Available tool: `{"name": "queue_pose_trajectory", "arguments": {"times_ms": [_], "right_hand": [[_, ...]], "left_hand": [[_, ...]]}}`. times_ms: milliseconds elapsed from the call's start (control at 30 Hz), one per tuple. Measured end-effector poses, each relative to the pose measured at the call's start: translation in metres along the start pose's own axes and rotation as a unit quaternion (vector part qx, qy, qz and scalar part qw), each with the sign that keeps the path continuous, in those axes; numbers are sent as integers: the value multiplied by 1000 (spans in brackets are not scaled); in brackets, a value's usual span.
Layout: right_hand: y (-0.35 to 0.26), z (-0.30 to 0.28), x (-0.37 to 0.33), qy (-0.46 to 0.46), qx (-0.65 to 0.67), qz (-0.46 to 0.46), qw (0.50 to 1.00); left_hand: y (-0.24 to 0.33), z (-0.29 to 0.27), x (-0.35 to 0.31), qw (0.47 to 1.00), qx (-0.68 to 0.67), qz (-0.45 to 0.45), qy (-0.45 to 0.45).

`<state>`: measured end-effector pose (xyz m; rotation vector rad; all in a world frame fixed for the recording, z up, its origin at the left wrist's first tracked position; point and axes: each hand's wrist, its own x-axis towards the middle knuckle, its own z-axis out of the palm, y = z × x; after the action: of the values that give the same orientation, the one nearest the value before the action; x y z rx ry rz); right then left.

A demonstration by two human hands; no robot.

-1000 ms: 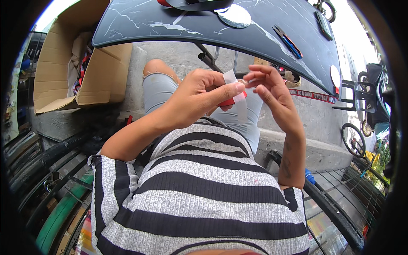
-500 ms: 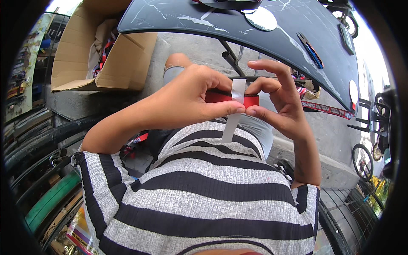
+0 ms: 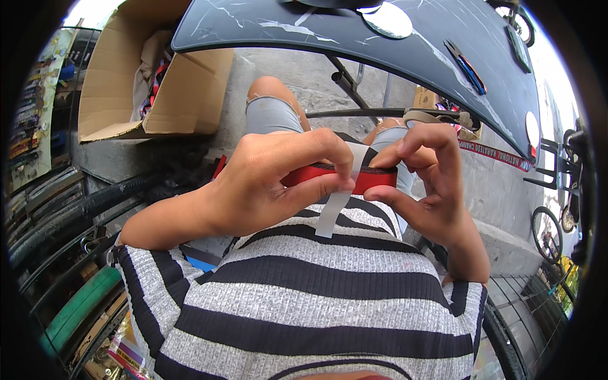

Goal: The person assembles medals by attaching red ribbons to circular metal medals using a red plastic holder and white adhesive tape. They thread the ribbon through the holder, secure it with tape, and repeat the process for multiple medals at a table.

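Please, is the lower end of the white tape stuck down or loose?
Loose: the white tape extends below the red strap, and its lower end is not folded back.

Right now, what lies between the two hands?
In the head view, a red band bridges the left hand and right hand, with whitish tape crossing it.

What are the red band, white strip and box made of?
Red band: probably fabric ribbon, soft sheen; weave too fine to confirm.
White strip: thin, flat, smooth; paper or plastic tape, can't tell.
Box: cardboard, matte brown with folded flaps.
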<state>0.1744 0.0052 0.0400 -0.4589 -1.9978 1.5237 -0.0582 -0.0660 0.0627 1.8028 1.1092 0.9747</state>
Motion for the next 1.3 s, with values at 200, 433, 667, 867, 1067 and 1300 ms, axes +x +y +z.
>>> {"name": "queue_pose_trajectory", "arguments": {"times_ms": [200,433,667,867,1067,1300], "right_hand": [[-5,-2,0,12,-68,-28,997],[-9,-6,1,20,-85,-33,996],[-9,-16,9,-23,-106,-9,994],[-22,-24,10,-54,-123,60,989],[-29,-31,18,-77,16,179,981],[-22,-26,27,-117,128,285,943]], "left_hand": [[3,3,3,999,20,-23,16],[4,-2,13,998,46,-34,-21],[-2,-11,30,992,67,-25,-108],[-1,-14,36,982,119,30,-141],[-1,-8,32,975,156,95,-125],[-3,5,28,943,205,251,-81]]}}
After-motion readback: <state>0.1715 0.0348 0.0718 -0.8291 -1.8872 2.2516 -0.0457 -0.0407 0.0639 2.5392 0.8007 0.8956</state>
